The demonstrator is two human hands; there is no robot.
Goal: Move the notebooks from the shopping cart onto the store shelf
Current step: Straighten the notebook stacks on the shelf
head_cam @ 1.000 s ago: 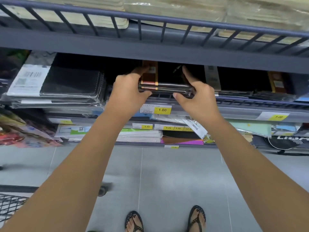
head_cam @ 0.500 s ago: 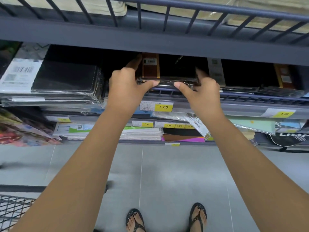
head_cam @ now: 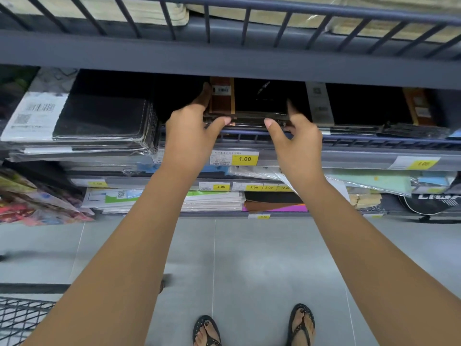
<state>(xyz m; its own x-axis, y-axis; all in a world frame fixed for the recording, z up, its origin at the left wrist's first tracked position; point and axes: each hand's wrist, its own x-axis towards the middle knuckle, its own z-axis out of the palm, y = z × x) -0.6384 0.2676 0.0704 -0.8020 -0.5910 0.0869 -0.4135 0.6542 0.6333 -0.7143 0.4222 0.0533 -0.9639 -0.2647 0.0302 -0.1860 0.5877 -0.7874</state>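
A small stack of black notebooks (head_cam: pixel 259 106) with a brown band lies on the store shelf (head_cam: pixel 374 156), its front edge at the rail. The left hand (head_cam: pixel 192 131) grips the stack's left corner, forefinger along the side and thumb on the front edge. The right hand (head_cam: pixel 296 143) holds loosely at the right corner, fingers spread. A shopping cart (head_cam: pixel 20 318) corner shows lower left.
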